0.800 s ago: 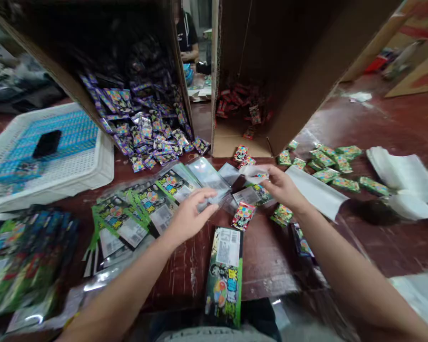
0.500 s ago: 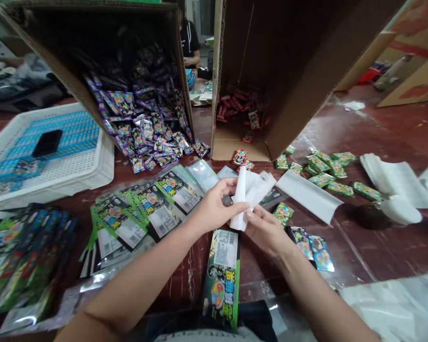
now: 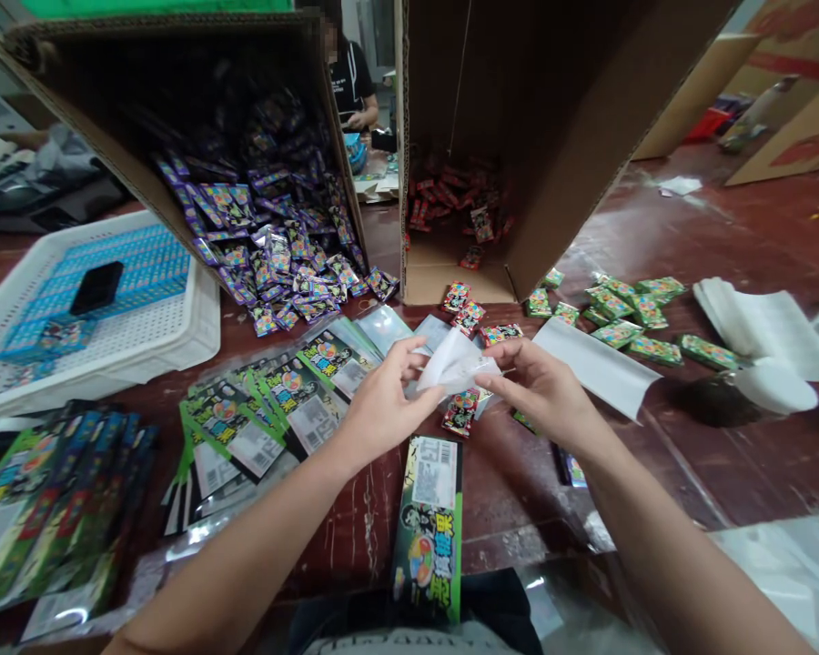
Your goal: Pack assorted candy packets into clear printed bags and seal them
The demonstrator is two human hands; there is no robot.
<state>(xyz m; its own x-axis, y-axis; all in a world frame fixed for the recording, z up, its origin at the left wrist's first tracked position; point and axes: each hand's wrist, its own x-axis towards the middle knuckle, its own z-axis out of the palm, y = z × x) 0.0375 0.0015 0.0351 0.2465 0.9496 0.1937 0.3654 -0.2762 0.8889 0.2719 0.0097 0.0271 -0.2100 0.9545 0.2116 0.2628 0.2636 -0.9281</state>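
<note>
A folded piece of white paper (image 3: 450, 362) is held up between my two hands over the middle of the table. My left hand (image 3: 392, 391) pinches its left side, thumb below. On its right edge, the fingers of my right hand (image 3: 542, 387) are closed. A red candy packet (image 3: 460, 413) lies just under the paper, with more red packets (image 3: 468, 316) behind it. Toward me, a green and black printed card (image 3: 427, 537) lies flat. To the left, several similar cards (image 3: 273, 391) fan out. A curved white sheet (image 3: 595, 366) rests right of my right hand.
Two cardboard boxes lie open toward me: one full of purple packets (image 3: 273, 246), the other (image 3: 460, 282) holding red ones. Left is a white basket (image 3: 201, 318) with a black phone (image 3: 96, 287). Green packets (image 3: 614, 309) lie at right. A person (image 3: 355, 86) sits behind.
The white paper has shifted and tilted left between my hands. My right hand has moved up to its right edge. A red packet now shows beneath the paper.
</note>
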